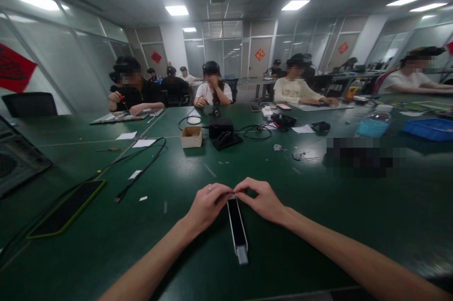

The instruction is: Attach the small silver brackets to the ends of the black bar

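Note:
A long, narrow device with a black face and a pale rim [238, 223] lies on the green table, pointing away from me. A light grey tab sticks out of its near end. My left hand [209, 204] and my right hand [261, 199] meet just at its far end, thumbs and fingers pinched together. Fingertips of both hands almost touch there. Whatever they pinch is too small and too covered to make out. A ring shows on a finger of my left hand.
Left of my arms lie a black cable [141, 169] and a green-edged dark phone-like slab [69, 209]. Ahead stand a small cardboard box [191, 137] and a black device [221, 128]. A blue tray [430, 129] is at right. Several people sit across the table.

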The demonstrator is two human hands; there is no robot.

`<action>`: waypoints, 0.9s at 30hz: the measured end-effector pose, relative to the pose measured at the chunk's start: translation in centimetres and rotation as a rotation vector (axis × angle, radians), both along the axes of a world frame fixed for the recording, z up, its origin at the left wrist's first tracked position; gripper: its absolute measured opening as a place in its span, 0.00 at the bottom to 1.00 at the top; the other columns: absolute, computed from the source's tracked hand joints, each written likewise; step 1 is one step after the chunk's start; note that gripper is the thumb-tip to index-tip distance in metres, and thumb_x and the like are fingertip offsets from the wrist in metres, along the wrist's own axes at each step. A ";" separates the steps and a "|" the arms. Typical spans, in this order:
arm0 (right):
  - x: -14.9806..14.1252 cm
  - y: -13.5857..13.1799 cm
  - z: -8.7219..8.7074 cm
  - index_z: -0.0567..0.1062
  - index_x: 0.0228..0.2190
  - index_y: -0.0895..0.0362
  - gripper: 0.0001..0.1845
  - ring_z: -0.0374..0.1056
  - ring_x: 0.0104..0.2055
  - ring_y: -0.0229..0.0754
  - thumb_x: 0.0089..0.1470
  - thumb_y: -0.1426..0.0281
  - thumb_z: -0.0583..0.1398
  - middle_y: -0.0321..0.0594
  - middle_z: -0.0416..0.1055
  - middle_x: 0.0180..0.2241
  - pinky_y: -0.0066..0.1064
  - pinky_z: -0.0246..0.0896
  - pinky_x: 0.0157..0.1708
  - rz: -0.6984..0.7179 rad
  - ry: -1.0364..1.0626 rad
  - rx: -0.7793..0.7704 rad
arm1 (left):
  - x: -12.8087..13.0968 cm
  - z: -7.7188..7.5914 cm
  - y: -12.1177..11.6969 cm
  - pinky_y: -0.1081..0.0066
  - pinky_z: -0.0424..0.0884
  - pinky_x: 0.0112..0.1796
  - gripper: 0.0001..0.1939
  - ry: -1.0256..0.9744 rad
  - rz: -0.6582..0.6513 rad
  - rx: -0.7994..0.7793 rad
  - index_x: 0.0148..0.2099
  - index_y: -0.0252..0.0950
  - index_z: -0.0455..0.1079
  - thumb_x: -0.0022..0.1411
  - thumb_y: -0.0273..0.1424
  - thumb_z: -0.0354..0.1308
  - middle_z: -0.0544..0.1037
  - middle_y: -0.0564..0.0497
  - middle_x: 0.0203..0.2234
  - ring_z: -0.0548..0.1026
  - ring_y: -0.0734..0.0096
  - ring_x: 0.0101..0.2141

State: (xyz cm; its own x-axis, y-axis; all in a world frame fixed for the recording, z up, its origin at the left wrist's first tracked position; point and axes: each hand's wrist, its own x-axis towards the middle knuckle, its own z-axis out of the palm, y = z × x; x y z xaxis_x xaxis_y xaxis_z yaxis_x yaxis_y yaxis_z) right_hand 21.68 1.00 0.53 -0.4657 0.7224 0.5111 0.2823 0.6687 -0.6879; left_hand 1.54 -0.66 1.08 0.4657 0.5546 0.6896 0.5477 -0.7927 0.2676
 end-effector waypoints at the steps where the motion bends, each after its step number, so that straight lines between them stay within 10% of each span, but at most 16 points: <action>1: 0.1 0.1 0.0 0.76 0.34 0.56 0.06 0.70 0.35 0.37 0.56 0.68 0.59 0.38 0.74 0.32 0.31 0.66 0.37 0.012 -0.010 0.005 | -0.1 0.1 0.0 0.74 0.73 0.32 0.09 -0.008 0.000 -0.026 0.39 0.35 0.70 0.68 0.30 0.49 0.78 0.50 0.29 0.76 0.73 0.29; 18: 0.4 0.8 0.4 0.76 0.33 0.58 0.05 0.69 0.35 0.37 0.56 0.69 0.59 0.39 0.75 0.32 0.29 0.64 0.38 0.053 -0.109 0.184 | -0.8 0.9 0.4 0.74 0.69 0.30 0.08 0.058 -0.018 -0.364 0.37 0.37 0.69 0.63 0.33 0.50 0.76 0.53 0.27 0.73 0.72 0.27; 27: 3.4 3.0 1.1 0.75 0.36 0.59 0.12 0.67 0.37 0.39 0.55 0.64 0.60 0.40 0.74 0.35 0.33 0.59 0.41 0.076 -0.539 0.210 | -2.6 2.3 1.8 0.73 0.65 0.27 0.11 0.234 0.161 -0.711 0.32 0.37 0.70 0.54 0.38 0.52 0.75 0.54 0.23 0.72 0.69 0.25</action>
